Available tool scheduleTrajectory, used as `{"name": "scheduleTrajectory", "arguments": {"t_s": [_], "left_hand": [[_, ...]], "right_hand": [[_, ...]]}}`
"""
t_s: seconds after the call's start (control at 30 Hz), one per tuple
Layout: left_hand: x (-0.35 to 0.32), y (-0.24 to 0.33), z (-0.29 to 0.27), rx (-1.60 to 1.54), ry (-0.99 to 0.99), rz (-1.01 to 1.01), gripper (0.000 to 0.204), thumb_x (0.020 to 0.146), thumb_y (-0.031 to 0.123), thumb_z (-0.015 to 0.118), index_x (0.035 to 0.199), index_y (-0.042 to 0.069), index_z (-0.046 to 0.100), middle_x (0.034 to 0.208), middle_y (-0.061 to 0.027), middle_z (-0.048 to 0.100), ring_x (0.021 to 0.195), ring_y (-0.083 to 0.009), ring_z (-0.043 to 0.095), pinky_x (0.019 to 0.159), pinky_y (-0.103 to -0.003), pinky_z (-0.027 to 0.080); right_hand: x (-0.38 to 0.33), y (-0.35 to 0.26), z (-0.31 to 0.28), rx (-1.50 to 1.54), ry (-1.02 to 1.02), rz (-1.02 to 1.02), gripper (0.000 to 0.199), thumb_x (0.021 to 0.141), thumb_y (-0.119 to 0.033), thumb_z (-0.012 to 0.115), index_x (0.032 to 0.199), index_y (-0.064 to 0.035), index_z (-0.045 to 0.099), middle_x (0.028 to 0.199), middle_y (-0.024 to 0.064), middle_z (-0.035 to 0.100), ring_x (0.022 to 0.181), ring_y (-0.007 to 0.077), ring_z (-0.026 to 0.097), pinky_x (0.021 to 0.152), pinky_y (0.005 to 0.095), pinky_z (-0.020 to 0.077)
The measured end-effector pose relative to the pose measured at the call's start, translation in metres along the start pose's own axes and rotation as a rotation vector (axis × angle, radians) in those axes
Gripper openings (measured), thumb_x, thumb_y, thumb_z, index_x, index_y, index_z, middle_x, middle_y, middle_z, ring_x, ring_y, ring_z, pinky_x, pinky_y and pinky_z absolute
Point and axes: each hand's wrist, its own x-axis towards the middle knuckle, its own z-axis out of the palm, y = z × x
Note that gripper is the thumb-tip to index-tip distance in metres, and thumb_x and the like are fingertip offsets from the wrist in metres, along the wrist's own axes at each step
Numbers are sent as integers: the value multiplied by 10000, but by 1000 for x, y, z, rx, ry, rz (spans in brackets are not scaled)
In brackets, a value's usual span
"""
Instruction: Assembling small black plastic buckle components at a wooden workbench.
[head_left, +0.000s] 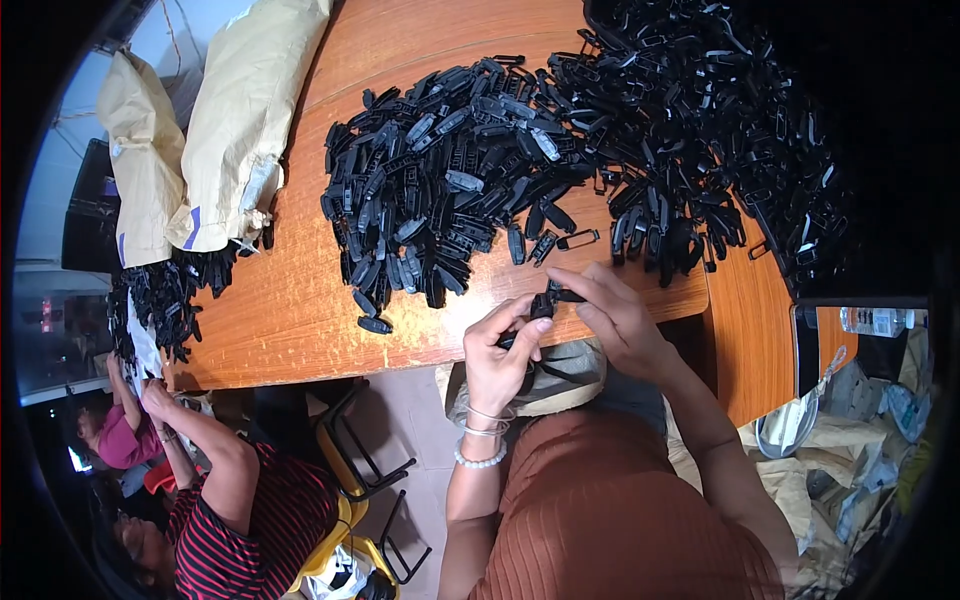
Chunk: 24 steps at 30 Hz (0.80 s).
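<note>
While the left hand [497,350] is closed around a black piece [542,305] above the tabletop [310,325] edge, its long axis pointing roughly away from the torso [610,490], the right hand [622,322] half-curls beside it, grip unclear.

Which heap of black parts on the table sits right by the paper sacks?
The far-left heap, at the lower ends of the paper sacks. The middle heap and right heap both lie apart from them.

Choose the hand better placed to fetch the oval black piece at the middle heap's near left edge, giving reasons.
Likely the left hand: it is nearer the oval black piece, and the right hand sits farther right, beyond it. The left hand grips a black part, though, and would need freeing.
</note>
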Motion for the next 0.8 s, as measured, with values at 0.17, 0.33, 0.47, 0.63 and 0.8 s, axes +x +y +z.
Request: {"name": "scheduleTrajectory", "arguments": {"t_s": [0.17,0.33,0.47,0.63,0.8], "left_hand": [[-5,8,-5,93,-23,20,247,792,-22,644,1031,-69,605,791,-69,618,531,-71,512,482,-184,411],[-9,21,1,102,35,61,216,784,-33,646,993,-83,617,786,-73,608,526,-74,516,473,-186,412],[-10,16,10,-46,64,36,231,797,1,648,1014,-73,621,780,-51,593,519,-51,491,466,-177,406],[-16,14,23,-100,94,-38,251,818,7,624,1055,-73,605,891,-83,612,527,-69,527,472,-185,429],[-20,11,12,-208,48,-123,266,836,43,603,1082,-58,599,969,-92,587,522,-72,520,505,-179,411]], "right_hand": [[-7,5,-4,-85,-100,-126,411,796,49,491,1207,31,495,869,129,505,760,245,516,702,309,426],[-12,-2,4,-341,-86,-163,359,780,-6,563,1125,47,482,851,153,484,783,307,523,683,373,439],[-15,-6,8,-398,-49,-206,356,755,1,579,1094,44,479,856,156,487,782,307,524,674,372,442],[-15,-8,11,-413,-2,-177,352,742,-1,597,1082,35,513,878,148,499,777,303,535,669,361,458],[-21,-6,13,-177,26,-84,356,703,73,632,1055,55,577,962,115,508,850,201,573,731,292,465]]}}
